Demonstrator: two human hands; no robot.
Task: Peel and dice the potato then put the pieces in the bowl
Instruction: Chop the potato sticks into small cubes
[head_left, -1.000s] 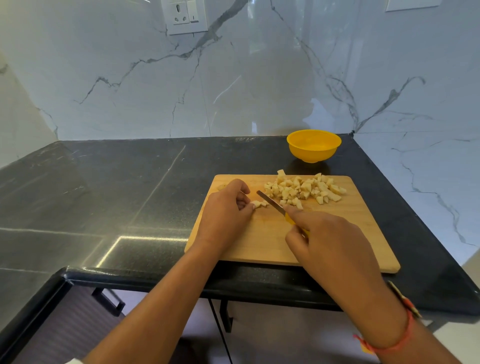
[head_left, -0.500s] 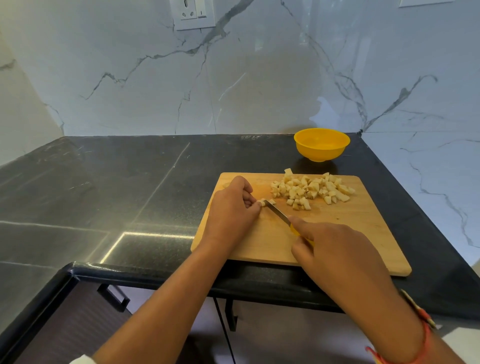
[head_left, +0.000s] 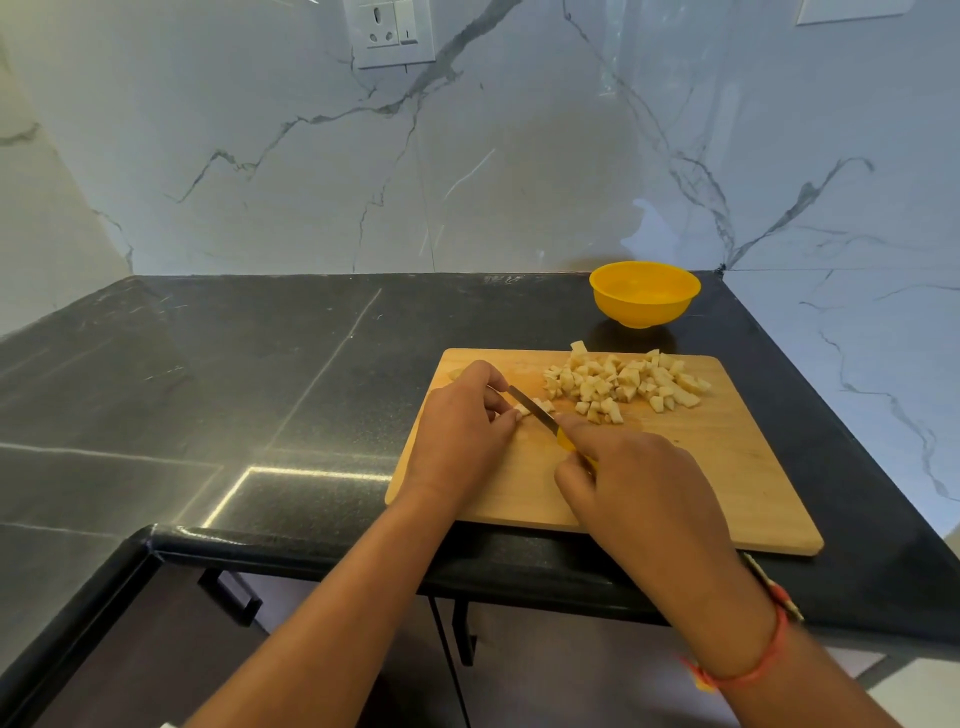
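A wooden cutting board (head_left: 727, 467) lies on the black counter. A heap of diced potato pieces (head_left: 623, 382) sits at its far side. My right hand (head_left: 639, 483) grips a yellow-handled knife (head_left: 532, 405), whose blade rests across a small potato piece (head_left: 522, 410). My left hand (head_left: 462, 426) has its fingers curled and pinches that piece at the blade. The yellow bowl (head_left: 644, 293) stands behind the board and looks empty.
The black counter (head_left: 260, 389) stretches left of the board, and its front edge runs under my forearms. A marble wall with a socket (head_left: 389, 31) rises behind. Cabinet handles (head_left: 234, 597) show below the counter.
The camera has shifted slightly. The knife blade has moved a little left toward my left fingers, over the last small potato piece. Both hands stay on the board.
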